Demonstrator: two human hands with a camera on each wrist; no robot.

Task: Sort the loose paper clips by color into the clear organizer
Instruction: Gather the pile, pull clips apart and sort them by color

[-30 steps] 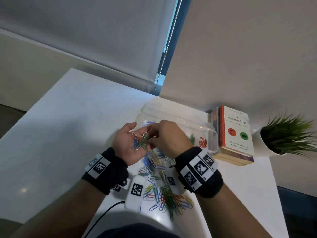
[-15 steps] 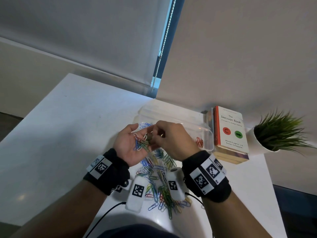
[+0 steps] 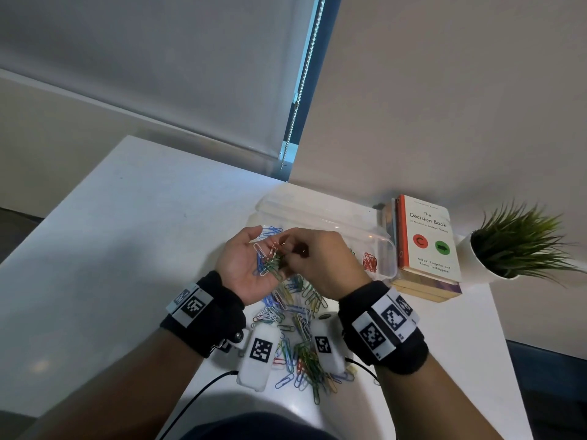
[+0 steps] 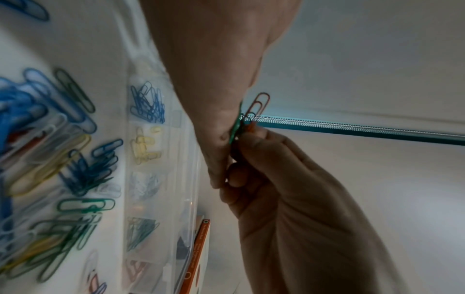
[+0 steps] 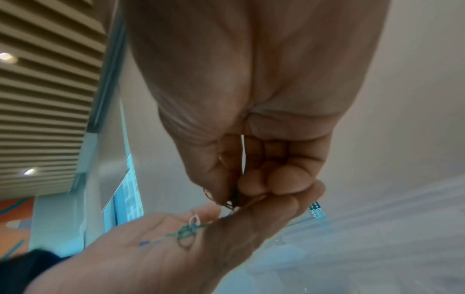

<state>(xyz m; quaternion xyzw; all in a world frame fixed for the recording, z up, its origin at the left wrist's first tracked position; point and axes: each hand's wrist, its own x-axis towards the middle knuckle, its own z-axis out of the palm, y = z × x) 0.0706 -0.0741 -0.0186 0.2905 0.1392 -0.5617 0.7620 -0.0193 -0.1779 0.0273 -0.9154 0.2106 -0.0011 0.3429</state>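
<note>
White table (image 3: 133, 223); right hand (image 3: 320, 262) pinches clips (image 3: 270, 265) on left palm (image 3: 241, 268).

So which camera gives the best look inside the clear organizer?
The left wrist view: the clear organizer shows separate blue, yellow, pale, green and reddish groups. The head view has hands covering most of it; the right wrist view shows only blur.

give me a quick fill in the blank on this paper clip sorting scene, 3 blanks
1. The small bunch of mixed paper clips lies in the palm of the ____ hand.
2. The red paper clips in the clear plastic organizer sit in the compartment nearest the orange-covered ____.
3. The white pot at the table's right edge holds a green ____.

Missing words: left; book; plant
</note>
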